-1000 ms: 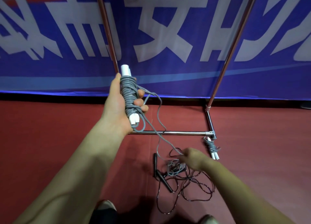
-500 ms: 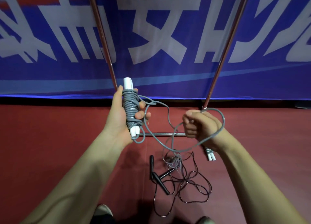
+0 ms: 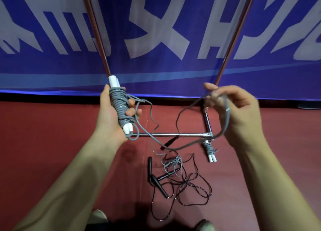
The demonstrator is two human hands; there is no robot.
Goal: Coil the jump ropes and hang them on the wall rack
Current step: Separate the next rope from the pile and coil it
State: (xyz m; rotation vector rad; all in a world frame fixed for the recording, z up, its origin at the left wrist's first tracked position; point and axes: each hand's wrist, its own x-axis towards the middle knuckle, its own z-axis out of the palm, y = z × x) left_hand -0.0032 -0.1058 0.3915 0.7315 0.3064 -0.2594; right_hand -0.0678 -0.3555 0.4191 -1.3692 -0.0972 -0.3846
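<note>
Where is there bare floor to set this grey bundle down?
Bare red floor left of the left forearm, below the blue banner; also right of the right forearm. Crowded: between the forearms, in front of the rack base bar, lie the tangled black jump rope and a coiled grey jump rope.
</note>
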